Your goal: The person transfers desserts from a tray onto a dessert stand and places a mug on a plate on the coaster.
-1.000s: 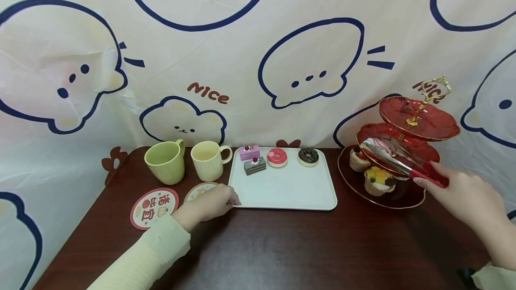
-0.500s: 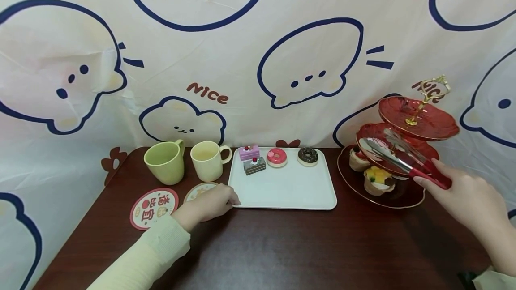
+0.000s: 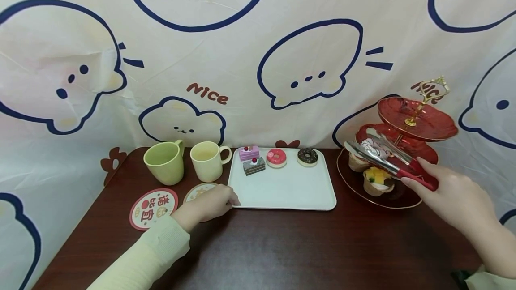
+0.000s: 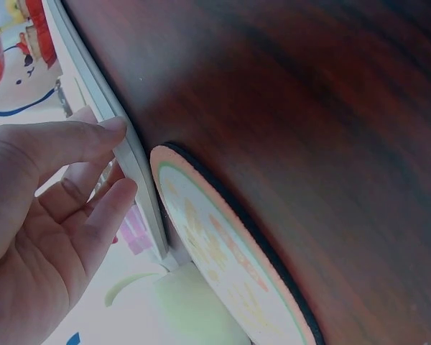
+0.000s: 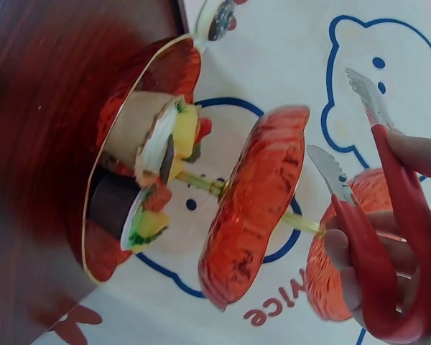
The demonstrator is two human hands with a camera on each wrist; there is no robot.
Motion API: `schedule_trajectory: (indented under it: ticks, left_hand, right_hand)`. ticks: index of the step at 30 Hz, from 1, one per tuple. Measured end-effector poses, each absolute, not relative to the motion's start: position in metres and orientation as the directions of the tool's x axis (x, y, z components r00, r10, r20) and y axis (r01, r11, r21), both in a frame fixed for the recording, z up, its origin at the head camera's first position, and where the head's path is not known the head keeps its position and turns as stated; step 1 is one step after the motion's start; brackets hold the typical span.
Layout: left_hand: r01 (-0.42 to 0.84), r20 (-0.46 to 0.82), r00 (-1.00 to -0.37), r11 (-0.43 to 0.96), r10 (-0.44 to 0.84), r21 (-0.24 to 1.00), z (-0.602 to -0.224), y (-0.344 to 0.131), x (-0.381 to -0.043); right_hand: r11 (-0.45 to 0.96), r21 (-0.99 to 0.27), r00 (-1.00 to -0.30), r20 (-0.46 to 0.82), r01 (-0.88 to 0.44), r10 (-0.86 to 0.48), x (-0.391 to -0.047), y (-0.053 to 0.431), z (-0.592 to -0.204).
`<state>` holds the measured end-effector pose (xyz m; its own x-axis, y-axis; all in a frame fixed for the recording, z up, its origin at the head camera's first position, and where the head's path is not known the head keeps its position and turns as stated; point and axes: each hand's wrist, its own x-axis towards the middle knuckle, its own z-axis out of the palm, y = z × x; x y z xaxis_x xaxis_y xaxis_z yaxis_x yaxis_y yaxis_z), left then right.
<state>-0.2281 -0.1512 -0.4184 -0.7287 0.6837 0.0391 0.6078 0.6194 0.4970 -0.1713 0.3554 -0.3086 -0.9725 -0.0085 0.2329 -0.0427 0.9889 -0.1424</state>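
My left hand [image 3: 217,200] pinches the near left corner of a white tray [image 3: 282,191]; in the left wrist view its thumb and fingers are on the tray's edge [image 4: 135,162]. Two small cake slices, a pink donut [image 3: 277,158] and a dark chocolate donut [image 3: 307,157] lie along the tray's back. With my right hand [image 3: 457,198] I hold red-handled metal tongs [image 3: 415,179], their tips spread, at a red three-tier stand [image 3: 437,122]. A white pastry with pink stripes [image 3: 375,147] shows between the tong arms at the middle tier in the head view.
Fruit-topped tarts [image 3: 378,181] sit on the stand's bottom tier. Left of the tray stand a green mug [image 3: 165,162] and a cream mug [image 3: 207,162]. In front of them lie a red-rimmed coaster [image 3: 153,209] and another coaster [image 4: 215,248], partly under my left hand.
My right hand has brought the tongs a little to the left and forward of the stand's middle tier, and the striped pastry appears slightly further left. My left hand has stayed on the tray.
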Motion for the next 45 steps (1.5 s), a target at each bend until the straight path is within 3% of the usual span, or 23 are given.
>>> schedule_trajectory:
  ticks: [20, 45]
  left_hand:
    - [0.605, 0.038, -0.732, 0.624, 0.68, 0.496, -0.418, -0.152, -0.227]
    - [0.602, 0.032, -0.737, 0.633, 0.676, 0.488, -0.419, -0.152, -0.227]
  right_hand:
    - [0.947, -0.258, -0.971, 0.19, -0.194, -0.148, -0.188, 0.295, -0.32]
    - [0.906, -0.314, -0.95, 0.221, -0.285, -0.222, -0.228, 0.247, -0.388]
